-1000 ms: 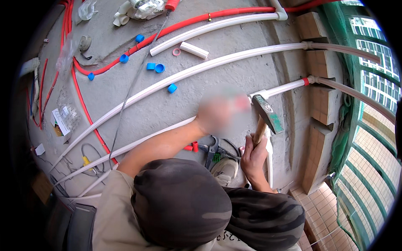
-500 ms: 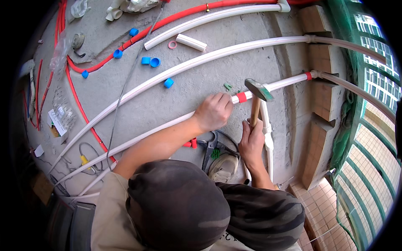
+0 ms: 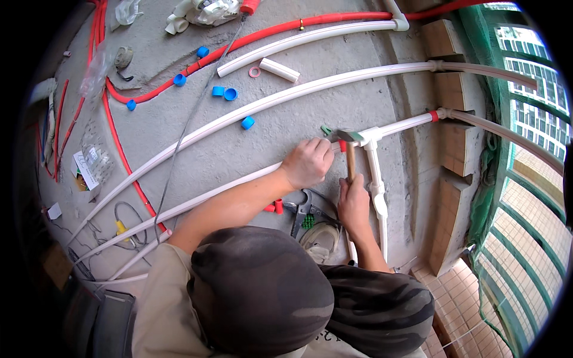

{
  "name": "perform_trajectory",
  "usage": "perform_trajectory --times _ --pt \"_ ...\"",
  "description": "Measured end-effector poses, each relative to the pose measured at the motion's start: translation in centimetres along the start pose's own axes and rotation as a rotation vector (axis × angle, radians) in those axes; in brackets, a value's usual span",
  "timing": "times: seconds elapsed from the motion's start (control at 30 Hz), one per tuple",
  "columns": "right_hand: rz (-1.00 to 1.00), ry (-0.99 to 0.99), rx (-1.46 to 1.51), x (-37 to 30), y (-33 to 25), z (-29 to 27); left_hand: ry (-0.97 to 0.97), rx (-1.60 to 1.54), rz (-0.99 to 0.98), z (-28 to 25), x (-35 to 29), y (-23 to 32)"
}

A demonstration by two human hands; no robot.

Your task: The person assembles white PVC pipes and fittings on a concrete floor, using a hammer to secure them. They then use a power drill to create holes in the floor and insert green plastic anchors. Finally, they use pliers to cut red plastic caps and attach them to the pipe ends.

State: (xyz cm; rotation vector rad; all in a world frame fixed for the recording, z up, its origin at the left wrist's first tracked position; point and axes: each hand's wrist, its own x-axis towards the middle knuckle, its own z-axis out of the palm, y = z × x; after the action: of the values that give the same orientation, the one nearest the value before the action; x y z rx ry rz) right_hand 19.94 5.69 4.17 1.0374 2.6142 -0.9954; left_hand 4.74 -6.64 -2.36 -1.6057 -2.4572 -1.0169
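Observation:
My right hand (image 3: 354,206) grips the wooden handle of a hammer (image 3: 351,161). The hammer's green-grey head is at the red band (image 3: 343,146) on a white pipe (image 3: 245,179); whether they touch I cannot tell. My left hand (image 3: 310,162) is closed at the same pipe, just left of the band, its fingertips pressed together. Whatever those fingers hold, if anything, is hidden. Small green clips (image 3: 326,129) lie on the concrete beyond the pipe. To the right of the hammer, a white tee fitting (image 3: 370,136) joins a branch pipe (image 3: 378,179) running toward me.
Nearer me lie a black-handled tool (image 3: 305,210) and red fittings (image 3: 276,206). A second white pipe (image 3: 262,107) curves beyond, with blue caps (image 3: 248,123) and a red pipe (image 3: 143,96) past it. Tiled blocks (image 3: 456,146) and green netting (image 3: 486,197) line the right side.
The hammer has come down and slightly left onto the area of the red band, its head turned. My left hand stays at the pipe. The whole view has shifted slightly.

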Motion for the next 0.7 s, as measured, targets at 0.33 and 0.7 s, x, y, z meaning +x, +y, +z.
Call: perform_trajectory --times 0.33,0.7 --pt "0.015 0.138 0.463 -0.6 0.0 -2.3 -0.001 -0.04 -0.263 -5.0 0.5 0.0" --pt "-0.098 0.01 0.308 -6.6 4.6 -3.2 0.644 0.881 -1.246 -42.9 -32.1 -25.3"
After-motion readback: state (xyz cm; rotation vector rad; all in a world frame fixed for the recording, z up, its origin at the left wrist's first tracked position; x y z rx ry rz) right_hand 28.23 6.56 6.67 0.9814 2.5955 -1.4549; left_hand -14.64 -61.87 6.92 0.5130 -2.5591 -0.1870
